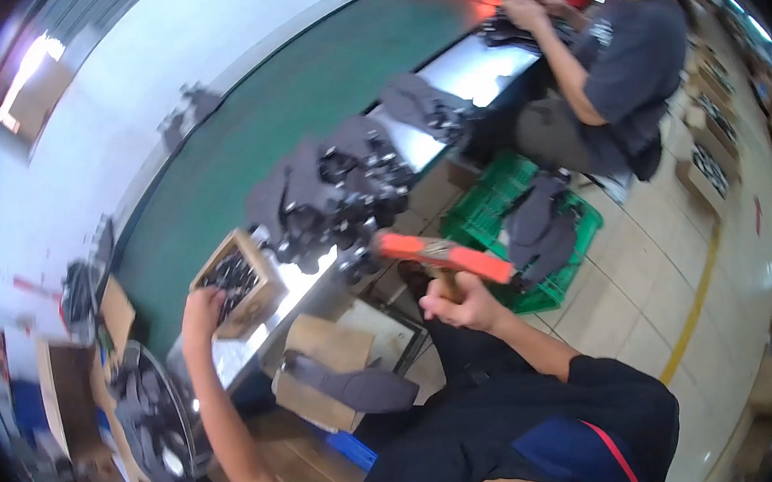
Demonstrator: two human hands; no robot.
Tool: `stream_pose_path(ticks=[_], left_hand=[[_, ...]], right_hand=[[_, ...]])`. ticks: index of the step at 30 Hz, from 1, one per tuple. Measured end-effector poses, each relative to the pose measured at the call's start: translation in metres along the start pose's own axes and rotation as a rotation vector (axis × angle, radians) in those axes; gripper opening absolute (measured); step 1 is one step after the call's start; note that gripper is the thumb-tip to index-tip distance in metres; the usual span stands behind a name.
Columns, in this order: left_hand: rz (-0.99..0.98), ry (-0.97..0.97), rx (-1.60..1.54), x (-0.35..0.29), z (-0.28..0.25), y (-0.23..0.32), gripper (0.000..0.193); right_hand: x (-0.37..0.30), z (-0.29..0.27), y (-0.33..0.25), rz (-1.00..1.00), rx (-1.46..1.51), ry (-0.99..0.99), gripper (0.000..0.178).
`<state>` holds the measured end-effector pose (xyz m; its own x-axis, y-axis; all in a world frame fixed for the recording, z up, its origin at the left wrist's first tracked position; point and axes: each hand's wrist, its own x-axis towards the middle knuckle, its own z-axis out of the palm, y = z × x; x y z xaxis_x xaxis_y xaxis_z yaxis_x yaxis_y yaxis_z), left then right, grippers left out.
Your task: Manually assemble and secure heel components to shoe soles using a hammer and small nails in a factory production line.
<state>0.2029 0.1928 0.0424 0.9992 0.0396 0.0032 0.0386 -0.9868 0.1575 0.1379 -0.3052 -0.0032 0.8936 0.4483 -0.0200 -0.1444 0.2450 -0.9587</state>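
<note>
My right hand is closed round the wooden handle of a hammer with an orange head, held up in front of my body. At the left, my left hand is at the near rim of a small wooden box full of small dark metal pieces. Its fingers curl in over the rim, and their tips are blurred, so what they pinch cannot be made out. Below the hammer, a grey, sole-shaped piece lies on a brown board close to my lap.
Grey pieces with shiny dark parts are heaped along the green bench. A green crate holding more grey pieces stands on the tiled floor. Another person sits at the far right, hands on dark pieces. Cartons stand at the left.
</note>
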Motion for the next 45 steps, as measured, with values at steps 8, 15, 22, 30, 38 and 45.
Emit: stream_pose_path(ticks=[8,15,22,30,38,45], left_hand=[[-0.088,-0.223,-0.08,0.035,0.012,-0.003,0.02],[0.016,0.301,-0.135,-0.001,0.016,-0.018,0.021],[-0.041,0.403,-1.168,-0.106,-0.012,0.152,0.014],[0.02,0.549,-0.956,-0.215,-0.034,0.238,0.01],[-0.059,0.643,-1.146,-0.238,-0.023,0.257,0.012],[0.049,0.708,-0.784,-0.237,-0.017,0.259,0.014]], right_hand=[[-0.012,-0.004,0.003,-0.139,-0.122,-0.033,0.013],[-0.007,0.015,0.017,-0.047,-0.013,-0.099,0.02],[0.025,0.077,-0.033,-0.26,-0.096,-0.084,0.028],[0.019,0.133,-0.069,-0.195,-0.008,-0.38,0.024],[-0.003,0.124,-0.062,-0.115,-0.014,-0.429,0.018],[-0.01,0.116,-0.067,0.062,-0.049,-0.409,0.022]])
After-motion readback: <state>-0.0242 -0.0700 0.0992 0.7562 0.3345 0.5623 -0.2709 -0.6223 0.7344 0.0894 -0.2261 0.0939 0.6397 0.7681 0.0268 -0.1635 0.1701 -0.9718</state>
